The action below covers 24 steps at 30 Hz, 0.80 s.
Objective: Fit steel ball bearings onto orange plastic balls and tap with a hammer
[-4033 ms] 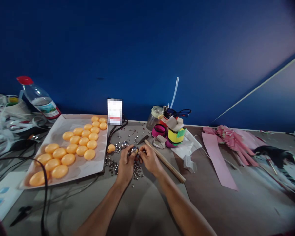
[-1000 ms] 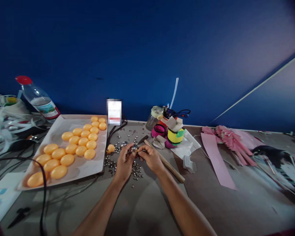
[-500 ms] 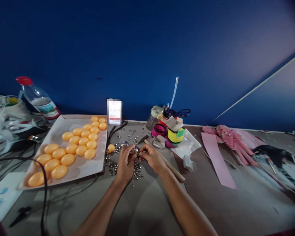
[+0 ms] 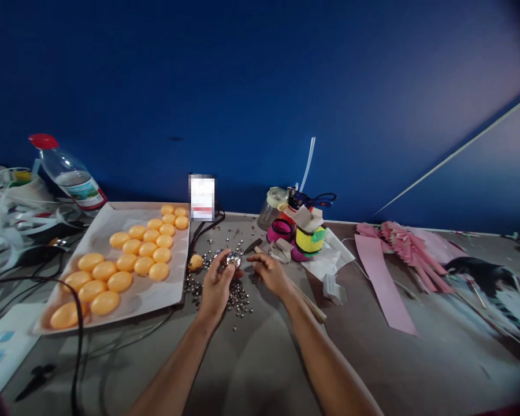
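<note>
My left hand (image 4: 216, 286) is closed round a shiny silver ball (image 4: 233, 259), held between thumb and fingers above the table. Just right of the ball is my right hand (image 4: 269, 273), its fingers pointing left and slightly apart, with nothing visible in them. Below and around the left hand lie many small silver beads (image 4: 239, 300), scattered on the grey tabletop. A plain orange ball (image 4: 195, 263) sits left of my left hand. Behind the fingers, another silver ball (image 4: 218, 253) is partly hidden.
To the left, a white-lined tray (image 4: 112, 216) carries several orange balls. A red-capped bottle (image 4: 75, 179) leans behind it. A glass jar (image 4: 272, 208), a yellow tape roll (image 4: 307, 241) and a wooden stick (image 4: 312, 306) are right of centre. Pink paper strips (image 4: 381, 289) lie farther right.
My right hand has drawn away from the silver ball, and its fingers have loosened. My left hand has shifted slightly left with the ball, which now shows more fully.
</note>
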Motion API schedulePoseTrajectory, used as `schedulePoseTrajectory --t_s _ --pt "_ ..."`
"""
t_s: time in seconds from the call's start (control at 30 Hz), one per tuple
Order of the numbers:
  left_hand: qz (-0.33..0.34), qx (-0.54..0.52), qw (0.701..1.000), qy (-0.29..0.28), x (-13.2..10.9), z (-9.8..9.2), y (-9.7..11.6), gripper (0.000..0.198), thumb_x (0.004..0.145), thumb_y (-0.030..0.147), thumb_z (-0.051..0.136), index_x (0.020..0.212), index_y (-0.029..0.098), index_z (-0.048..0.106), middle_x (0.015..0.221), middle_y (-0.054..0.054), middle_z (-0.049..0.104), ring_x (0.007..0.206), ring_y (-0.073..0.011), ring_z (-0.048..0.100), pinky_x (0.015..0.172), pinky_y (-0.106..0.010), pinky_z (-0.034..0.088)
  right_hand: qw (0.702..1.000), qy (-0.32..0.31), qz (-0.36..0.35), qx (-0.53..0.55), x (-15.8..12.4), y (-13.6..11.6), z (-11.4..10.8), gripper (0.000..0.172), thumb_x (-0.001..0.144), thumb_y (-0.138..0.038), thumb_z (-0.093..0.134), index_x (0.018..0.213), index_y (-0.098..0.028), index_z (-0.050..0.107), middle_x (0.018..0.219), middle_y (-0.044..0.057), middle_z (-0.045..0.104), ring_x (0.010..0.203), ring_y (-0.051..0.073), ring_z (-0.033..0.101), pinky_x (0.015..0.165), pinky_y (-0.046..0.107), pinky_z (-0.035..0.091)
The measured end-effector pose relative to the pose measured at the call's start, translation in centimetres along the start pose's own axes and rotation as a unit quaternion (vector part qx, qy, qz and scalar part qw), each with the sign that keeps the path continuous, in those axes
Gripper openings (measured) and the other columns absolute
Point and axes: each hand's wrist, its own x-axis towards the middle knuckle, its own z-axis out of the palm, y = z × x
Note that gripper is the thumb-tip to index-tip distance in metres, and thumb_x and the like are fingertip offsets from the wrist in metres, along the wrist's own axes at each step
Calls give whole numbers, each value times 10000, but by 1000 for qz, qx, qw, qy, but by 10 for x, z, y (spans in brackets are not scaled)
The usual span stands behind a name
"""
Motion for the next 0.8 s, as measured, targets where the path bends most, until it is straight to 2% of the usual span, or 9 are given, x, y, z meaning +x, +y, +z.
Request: schedulePoseTrajectory --t_s 0.03,0.1,0.17,0.23,0.47,0.6,0.7,0.8 --pt "-2 -23 1000 3 1 -1 -1 441 745 364 658 1159 241 569 882 -23 639 727 -166 645 709 -304 522 996 7 -29 -89 0 1 0 176 798 -246 523 925 -179 626 711 12 581 665 149 555 650 280 449" --pt "-4 -62 998 4 2 -1 -2 425 746 343 664 1150 248 575 880 -11 633 744 -150 641 734 -296 521 969 3 -70 -239 -3 2 3 223 796 -175 524 990 -170 636 868 65 615 836 189 572 775 316 444" --pt "-9 -89 996 0 2 -1 -1 407 744 325 667 1137 255 585 871 0 629 734 -137 636 745 -296 520 942 -25 -79 -327 -5 1 6 256 807 -154 524 1039 -165 631 920 85 614 869 202 573 804 318 436" --pt "-13 -105 994 0 2 -1 -1 396 742 317 669 1127 256 594 869 2 631 732 -137 636 755 -305 520 927 -53 -75 -364 -7 -1 7 264 818 -147 525 1061 -165 628 924 84 614 858 196 580 800 299 436" --pt "-15 -118 993 -2 2 2 -1 385 737 305 672 1113 253 608 895 -11 638 755 -150 637 771 -328 527 903 -71 -65 -418 -6 0 8 194 802 -68 491 864 -167 645 845 74 629 777 178 585 736 268 419" --pt "-11 -114 993 8 2 2 1 395 723 312 682 1105 240 607 908 -14 634 755 -149 634 763 -328 532 924 -46 -77 -372 -4 3 7 179 810 -76 472 784 -150 633 815 73 611 787 173 572 748 269 426" --pt "-12 -114 993 19 4 1 2 413 721 321 685 1115 234 595 924 -19 634 744 -146 637 755 -326 534 944 -23 -88 -316 -3 0 1 186 786 -62 483 852 -149 634 893 74 600 895 171 560 827 272 427" --pt "-8 -110 993 28 6 0 0 412 719 322 689 1109 229 594 928 -18 624 737 -142 636 751 -324 537 956 -16 -77 -282 -2 -3 -5 244 762 -41 471 899 -159 635 944 75 604 926 172 557 862 282 421"
